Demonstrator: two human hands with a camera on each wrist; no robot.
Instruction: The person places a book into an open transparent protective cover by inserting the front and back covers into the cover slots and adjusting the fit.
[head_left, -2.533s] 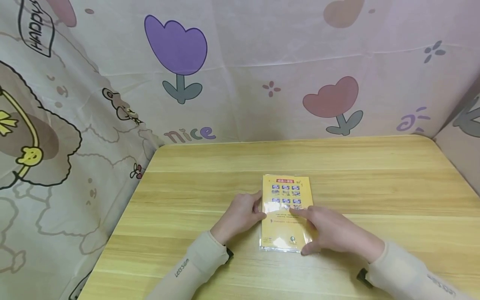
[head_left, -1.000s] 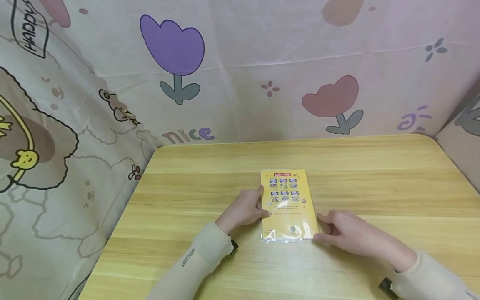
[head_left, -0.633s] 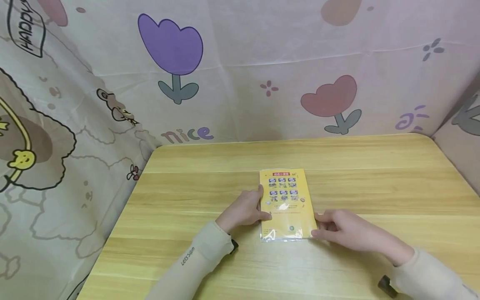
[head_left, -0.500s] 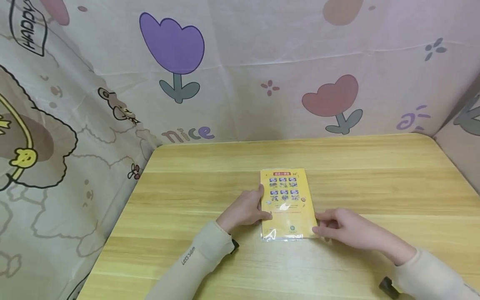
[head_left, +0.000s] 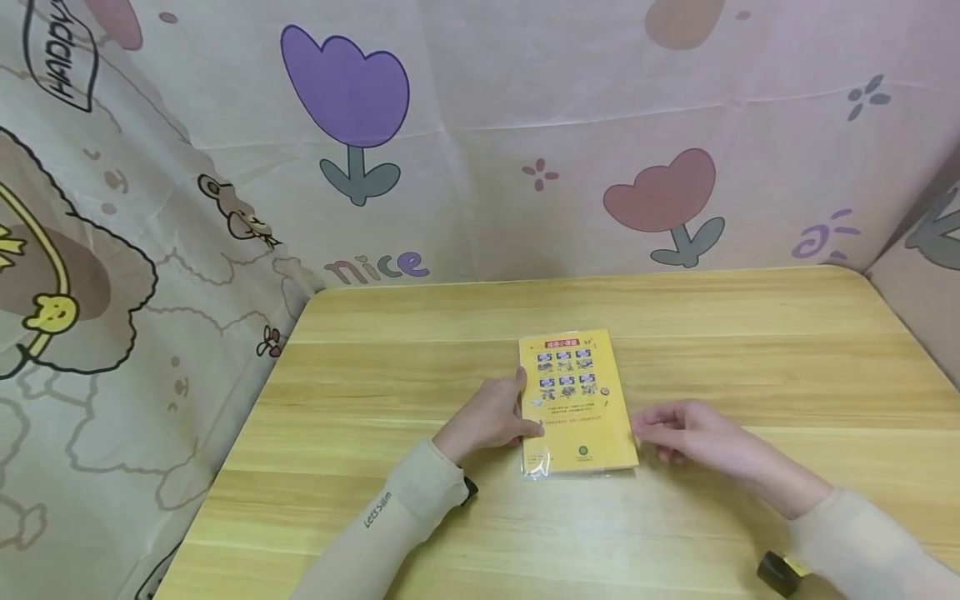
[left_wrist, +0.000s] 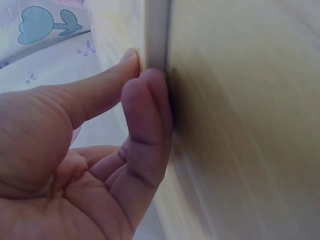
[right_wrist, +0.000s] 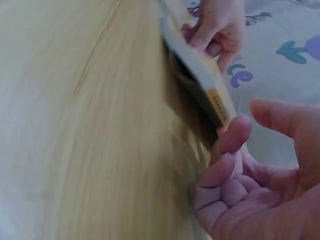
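A yellow book (head_left: pixel 573 400) with red, blue and dark print has clear plastic showing along its bottom edge. My left hand (head_left: pixel 486 417) holds its left edge, thumb on the cover and fingers against the side. In the left wrist view, the left fingertips (left_wrist: pixel 145 107) and thumb meet at the book's pale edge (left_wrist: pixel 156 35). My right hand (head_left: pixel 697 433) is at the book's right edge. In the right wrist view, its index fingertip (right_wrist: pixel 239 131) touches near the book's corner, and the thumb stands apart. That side of the book appears raised over a dark shadow.
The book is on a wood-grain table (head_left: pixel 420 342). A printed cloth (head_left: pixel 487 167) with tulips hangs behind the table and along its left side. Black wrist straps show at both cuffs, one being the right strap (head_left: pixel 778 573).
The right hand has moved from on top of the cover to its right edge, and its thumb has lately come off the cover's corner. The book has shifted and turned slightly; the left hand keeps its hold.
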